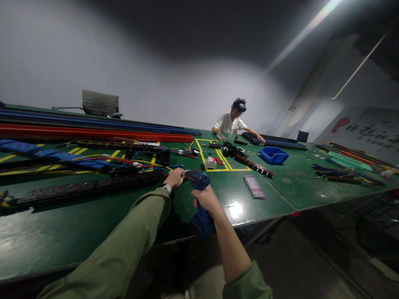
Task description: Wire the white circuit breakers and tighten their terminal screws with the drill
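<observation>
My right hand is closed around the grip of a blue cordless drill, whose battery base hangs below the table edge. The drill's nose points left toward my left hand. That hand's fingers are curled at the right end of a long black power strip lying on the green table; whether they pinch something small is hidden. Both arms wear olive sleeves, and a watch sits on the left wrist.
Red and blue rails, blue sockets and tangled wires lie at the left. A white breaker sits in a yellow taped square. A blue bin stands right of it. Another person works at the far side.
</observation>
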### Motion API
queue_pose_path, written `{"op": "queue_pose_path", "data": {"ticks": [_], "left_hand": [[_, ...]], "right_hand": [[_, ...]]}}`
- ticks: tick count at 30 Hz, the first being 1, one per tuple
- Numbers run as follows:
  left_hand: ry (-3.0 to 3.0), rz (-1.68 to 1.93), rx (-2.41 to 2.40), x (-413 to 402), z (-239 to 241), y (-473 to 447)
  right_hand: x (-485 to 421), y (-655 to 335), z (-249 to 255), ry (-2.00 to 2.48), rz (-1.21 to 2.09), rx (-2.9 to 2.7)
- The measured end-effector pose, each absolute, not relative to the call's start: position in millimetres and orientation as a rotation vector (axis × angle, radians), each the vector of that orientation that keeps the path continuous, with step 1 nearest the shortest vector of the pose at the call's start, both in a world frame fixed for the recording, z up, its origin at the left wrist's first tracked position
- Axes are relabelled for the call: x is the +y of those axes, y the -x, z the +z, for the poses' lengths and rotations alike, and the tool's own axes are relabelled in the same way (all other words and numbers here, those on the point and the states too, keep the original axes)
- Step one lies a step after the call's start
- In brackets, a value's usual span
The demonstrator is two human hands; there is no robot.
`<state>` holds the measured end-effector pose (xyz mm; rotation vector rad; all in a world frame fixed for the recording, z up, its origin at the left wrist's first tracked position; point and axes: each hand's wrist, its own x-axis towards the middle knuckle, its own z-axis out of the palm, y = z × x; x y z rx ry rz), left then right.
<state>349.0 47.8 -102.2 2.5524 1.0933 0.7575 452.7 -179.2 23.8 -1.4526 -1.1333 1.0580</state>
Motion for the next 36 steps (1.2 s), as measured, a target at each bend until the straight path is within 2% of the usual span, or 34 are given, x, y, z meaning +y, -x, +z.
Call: {"op": "queue_pose_path", "data": {"ticks": [36], "left_hand": [[-2.474, 0.795, 1.059, 40.2, -93.9, -347.1]], "right_hand": [[-180.3, -452.6, 26.2, 1.507, 1.060, -1.144]]}}
